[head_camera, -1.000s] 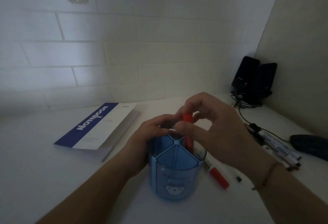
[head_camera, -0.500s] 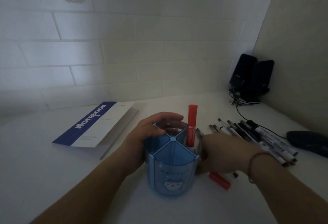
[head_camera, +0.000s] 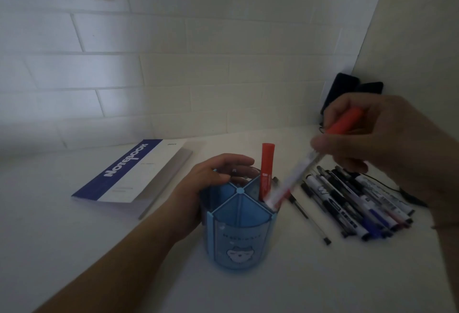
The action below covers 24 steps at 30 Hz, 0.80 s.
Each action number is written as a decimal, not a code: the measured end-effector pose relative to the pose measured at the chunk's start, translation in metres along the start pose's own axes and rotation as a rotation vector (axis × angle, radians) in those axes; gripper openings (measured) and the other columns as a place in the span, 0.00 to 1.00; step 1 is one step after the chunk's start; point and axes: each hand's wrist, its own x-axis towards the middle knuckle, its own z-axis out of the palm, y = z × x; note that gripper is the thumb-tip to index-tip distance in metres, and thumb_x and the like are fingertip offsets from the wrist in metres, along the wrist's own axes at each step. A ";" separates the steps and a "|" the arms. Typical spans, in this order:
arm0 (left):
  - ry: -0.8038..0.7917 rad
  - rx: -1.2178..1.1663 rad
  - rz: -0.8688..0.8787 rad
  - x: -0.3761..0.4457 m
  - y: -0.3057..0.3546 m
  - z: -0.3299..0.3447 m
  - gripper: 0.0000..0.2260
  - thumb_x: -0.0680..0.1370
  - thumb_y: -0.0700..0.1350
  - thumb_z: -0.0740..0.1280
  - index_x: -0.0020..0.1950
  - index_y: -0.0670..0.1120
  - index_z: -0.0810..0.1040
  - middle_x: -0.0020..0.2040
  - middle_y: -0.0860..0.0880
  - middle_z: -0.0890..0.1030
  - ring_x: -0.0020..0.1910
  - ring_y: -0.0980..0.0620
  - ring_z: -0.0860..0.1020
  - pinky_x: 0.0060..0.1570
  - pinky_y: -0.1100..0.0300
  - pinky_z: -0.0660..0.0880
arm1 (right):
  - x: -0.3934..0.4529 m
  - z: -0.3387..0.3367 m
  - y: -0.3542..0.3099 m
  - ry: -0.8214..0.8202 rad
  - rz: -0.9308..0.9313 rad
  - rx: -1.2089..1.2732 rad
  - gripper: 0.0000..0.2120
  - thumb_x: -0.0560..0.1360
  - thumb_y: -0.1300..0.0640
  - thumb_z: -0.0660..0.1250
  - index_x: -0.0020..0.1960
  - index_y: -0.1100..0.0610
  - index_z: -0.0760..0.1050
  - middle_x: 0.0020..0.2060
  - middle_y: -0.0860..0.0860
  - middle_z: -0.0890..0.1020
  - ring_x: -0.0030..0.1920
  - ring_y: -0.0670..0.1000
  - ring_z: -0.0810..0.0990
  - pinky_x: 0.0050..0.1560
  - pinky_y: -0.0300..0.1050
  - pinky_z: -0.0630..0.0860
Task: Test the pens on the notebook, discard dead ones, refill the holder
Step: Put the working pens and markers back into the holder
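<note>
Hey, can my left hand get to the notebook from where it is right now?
Probably yes, but not freely: the left hand grips the blue pen holder, so it must let go first. The notebook lies closed just beside it, with nothing between.

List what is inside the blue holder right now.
One red marker stands upright in the holder; the right hand is lowering a second marker beside it. The compartment behind the left hand is partly hidden.

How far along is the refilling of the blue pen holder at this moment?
Done: one red-capped marker stands upright in the blue divided plastic holder. In hand: the right hand lowers a second red-capped white marker into the same compartment, while the left hand grips the holder's rim. Left: the pile of pens lying on the desk. The blue-and-white notebook lies closed.
</note>
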 end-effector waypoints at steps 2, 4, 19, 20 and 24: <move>0.008 0.046 -0.012 0.001 -0.001 0.000 0.22 0.64 0.47 0.65 0.56 0.44 0.81 0.55 0.43 0.83 0.55 0.44 0.81 0.52 0.57 0.79 | 0.000 0.004 0.000 -0.022 0.008 -0.112 0.17 0.55 0.49 0.77 0.39 0.55 0.76 0.28 0.50 0.80 0.24 0.49 0.76 0.26 0.36 0.73; 0.016 0.078 -0.014 0.001 -0.001 -0.001 0.22 0.64 0.49 0.65 0.55 0.45 0.81 0.55 0.44 0.83 0.55 0.45 0.81 0.54 0.56 0.79 | 0.001 0.013 -0.001 -0.023 -0.037 -0.287 0.18 0.56 0.48 0.77 0.42 0.50 0.76 0.34 0.45 0.82 0.29 0.47 0.80 0.30 0.35 0.77; 0.102 0.114 0.022 0.000 0.003 0.003 0.12 0.77 0.49 0.61 0.51 0.49 0.83 0.52 0.46 0.84 0.52 0.47 0.83 0.46 0.60 0.79 | 0.008 -0.036 0.079 -0.276 0.492 -0.909 0.04 0.72 0.54 0.71 0.40 0.50 0.77 0.36 0.46 0.80 0.33 0.44 0.79 0.31 0.34 0.72; 0.114 0.121 0.037 0.000 0.006 0.003 0.11 0.79 0.49 0.61 0.51 0.49 0.82 0.52 0.47 0.84 0.52 0.48 0.83 0.45 0.61 0.79 | 0.007 -0.039 0.089 -0.318 0.583 -0.912 0.05 0.72 0.55 0.71 0.39 0.50 0.76 0.36 0.47 0.80 0.32 0.45 0.79 0.29 0.34 0.72; 0.100 0.183 0.147 -0.001 0.009 -0.002 0.13 0.74 0.52 0.62 0.54 0.50 0.81 0.57 0.47 0.82 0.55 0.44 0.81 0.53 0.53 0.78 | 0.007 -0.042 0.103 -0.303 0.629 -0.961 0.05 0.72 0.56 0.72 0.39 0.51 0.77 0.36 0.46 0.78 0.33 0.42 0.74 0.28 0.32 0.67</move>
